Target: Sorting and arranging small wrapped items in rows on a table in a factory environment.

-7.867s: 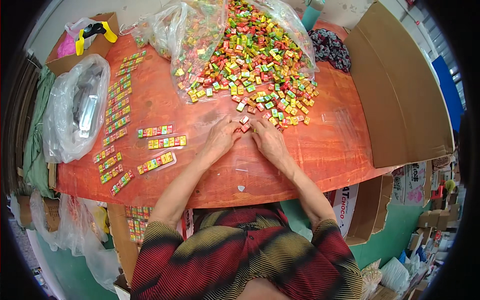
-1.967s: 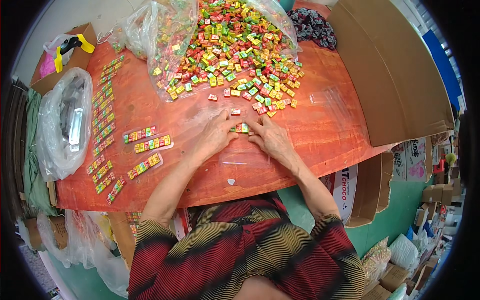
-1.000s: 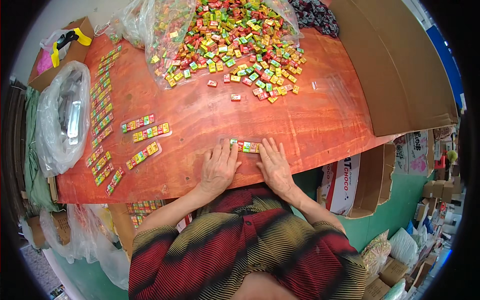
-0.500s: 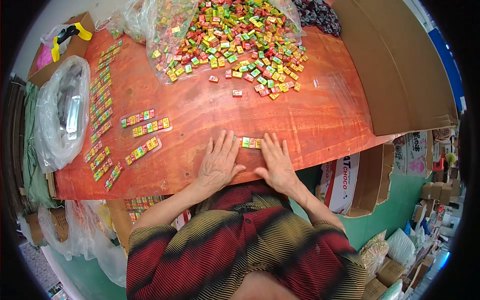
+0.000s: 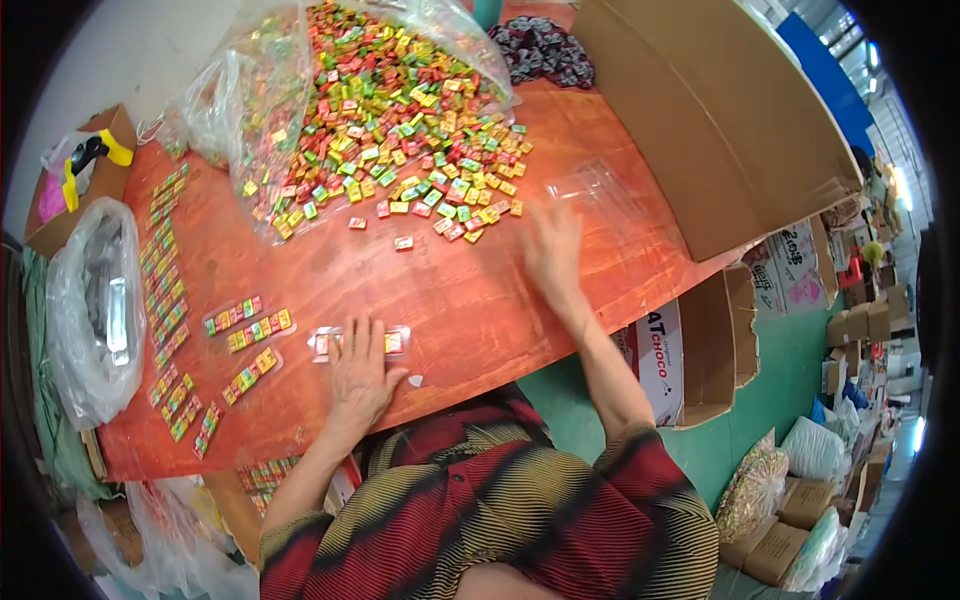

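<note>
We see many filled candy strips (image 5: 245,345) lying done, while a big candy pile (image 5: 385,120) remains. Left hand (image 5: 357,375) presses one strip (image 5: 358,342), fingers spread; right hand (image 5: 553,248), fingers apart, reaches toward clear trays (image 5: 590,185).

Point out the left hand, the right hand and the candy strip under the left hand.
left hand (image 5: 358,375), head view, back of the hand.
right hand (image 5: 553,248), head view, blurred back of the hand.
candy strip (image 5: 393,342), head view, its right end beside the fingers.

Left hand (image 5: 358,375) presses a candy strip (image 5: 357,342); right hand (image 5: 553,248) hovers near loose candies (image 5: 400,130).
</note>
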The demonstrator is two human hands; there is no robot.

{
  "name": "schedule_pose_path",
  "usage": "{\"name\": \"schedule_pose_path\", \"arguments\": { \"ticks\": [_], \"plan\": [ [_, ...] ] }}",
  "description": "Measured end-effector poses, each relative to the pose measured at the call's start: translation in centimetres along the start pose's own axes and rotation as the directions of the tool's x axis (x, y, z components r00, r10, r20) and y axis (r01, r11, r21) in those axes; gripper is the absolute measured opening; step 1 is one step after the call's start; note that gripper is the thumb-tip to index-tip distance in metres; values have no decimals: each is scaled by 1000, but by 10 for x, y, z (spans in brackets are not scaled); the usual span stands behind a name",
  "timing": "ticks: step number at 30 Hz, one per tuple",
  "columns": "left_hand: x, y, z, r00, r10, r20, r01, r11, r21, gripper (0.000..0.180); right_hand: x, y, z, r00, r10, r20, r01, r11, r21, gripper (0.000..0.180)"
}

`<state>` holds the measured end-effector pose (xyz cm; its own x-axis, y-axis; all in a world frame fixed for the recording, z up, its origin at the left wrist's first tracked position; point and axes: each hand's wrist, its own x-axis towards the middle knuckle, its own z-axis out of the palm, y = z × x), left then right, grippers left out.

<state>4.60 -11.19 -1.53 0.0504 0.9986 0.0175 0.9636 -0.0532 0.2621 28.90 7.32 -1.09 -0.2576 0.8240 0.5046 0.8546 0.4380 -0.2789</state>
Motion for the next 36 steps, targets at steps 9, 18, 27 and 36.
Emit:
{"name": "schedule_pose_path", "arguments": {
  "ticks": [9,18,27,36],
  "plan": [
    [-2,-13,3,997,-34,-66,33,999,-17,66,-15,62,15,993,13,118,6,988,-153,42],
    [3,-21,-7,990,-106,-93,113,991,75,60,-7,19,-35,862,-249,441,275,961,5,57],
    [4,-18,10,970,46,-239,-59,997,-50,58,-6,26,-41,827,-266,496,287,957,35,44],
    [-5,-16,2,942,142,-306,-180,979,-100,55,-22,-11,-35,833,-318,452,220,941,256,39]
  ]
}}
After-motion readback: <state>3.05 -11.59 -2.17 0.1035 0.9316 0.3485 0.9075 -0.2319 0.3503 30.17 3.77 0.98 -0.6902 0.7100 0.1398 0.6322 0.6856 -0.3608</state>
